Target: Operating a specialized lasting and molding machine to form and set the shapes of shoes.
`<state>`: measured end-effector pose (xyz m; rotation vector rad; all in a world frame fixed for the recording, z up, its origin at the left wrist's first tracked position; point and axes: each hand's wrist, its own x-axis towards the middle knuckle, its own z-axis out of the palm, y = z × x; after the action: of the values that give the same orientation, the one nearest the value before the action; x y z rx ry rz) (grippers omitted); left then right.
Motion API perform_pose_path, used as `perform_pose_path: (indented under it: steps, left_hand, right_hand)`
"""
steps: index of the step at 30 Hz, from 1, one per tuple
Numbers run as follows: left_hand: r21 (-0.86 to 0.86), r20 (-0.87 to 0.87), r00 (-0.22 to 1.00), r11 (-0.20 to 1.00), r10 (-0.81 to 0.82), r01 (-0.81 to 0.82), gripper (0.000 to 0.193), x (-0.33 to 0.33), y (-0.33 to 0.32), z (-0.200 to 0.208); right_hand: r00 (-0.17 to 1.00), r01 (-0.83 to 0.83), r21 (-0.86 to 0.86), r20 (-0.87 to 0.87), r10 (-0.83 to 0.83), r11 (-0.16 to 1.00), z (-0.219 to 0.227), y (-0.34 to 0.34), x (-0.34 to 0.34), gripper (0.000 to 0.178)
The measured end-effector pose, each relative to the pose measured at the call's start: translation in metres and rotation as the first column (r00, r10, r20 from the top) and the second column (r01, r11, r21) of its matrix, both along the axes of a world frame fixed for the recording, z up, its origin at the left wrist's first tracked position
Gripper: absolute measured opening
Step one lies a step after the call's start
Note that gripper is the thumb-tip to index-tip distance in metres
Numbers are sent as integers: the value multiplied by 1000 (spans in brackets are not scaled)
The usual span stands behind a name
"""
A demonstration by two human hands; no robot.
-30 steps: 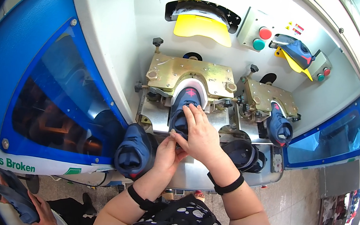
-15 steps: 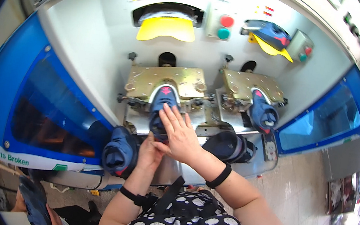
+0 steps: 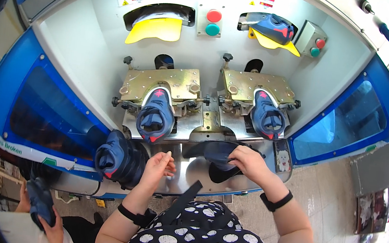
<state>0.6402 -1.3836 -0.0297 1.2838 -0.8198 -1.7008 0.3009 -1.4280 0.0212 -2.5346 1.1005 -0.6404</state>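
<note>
My right hand (image 3: 249, 164) is closed on the edge of a thin, dark, sole-shaped piece (image 3: 220, 153), blurred, above the metal ledge. Below it lies another dark curved piece (image 3: 222, 174), partly covered. My left hand (image 3: 157, 170) holds nothing; its fingers are loosely curled and apart from the thumb, over the ledge. Beyond it a navy shoe (image 3: 156, 116) with pink marks has its toe in the left brass-coloured fixture (image 3: 160, 82). A matching shoe (image 3: 268, 116) sits in the right fixture (image 3: 255, 86). Beside my left hand stands another navy shoe (image 3: 114, 152), with dark pieces against it.
Blue doors with windows flank the white machine, left (image 3: 54, 108) and right (image 3: 347, 117). Yellow flaps (image 3: 155, 30) hang at two back openings; a shoe (image 3: 273, 28) lies in the right one. Red and green buttons (image 3: 213, 21) are between them. At lower left another person's hands hold a shoe (image 3: 40, 202).
Both my hands have left the shoe at the left fixture. The right moved right and took hold of the dark piece; the left drew back slightly. The view has shifted.
</note>
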Motion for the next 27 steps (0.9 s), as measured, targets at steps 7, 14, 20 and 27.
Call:
perform_pose_path:
  steps: [7,14,20,27]
  left_hand:
    - [-248,-295,948,968,-124,49,37,-54,12,44]
    - [-328,-615,784,931,-82,-159,35,-32,8,115]
    - [-337,-607,795,903,9,-267,40,-7,16,138]
    - [-395,-637,770,848,23,-352,51,31,24,137]
  right_hand:
    - [364,-637,645,735,-572,423,41,26,27,30]
    - [776,9,-278,607,169,960,78,35,74,44]
    - [889,-87,-374,389,241,923,116,7,129,47]
    - [903,-146,-475,294,312,868,186,-29,173,36]
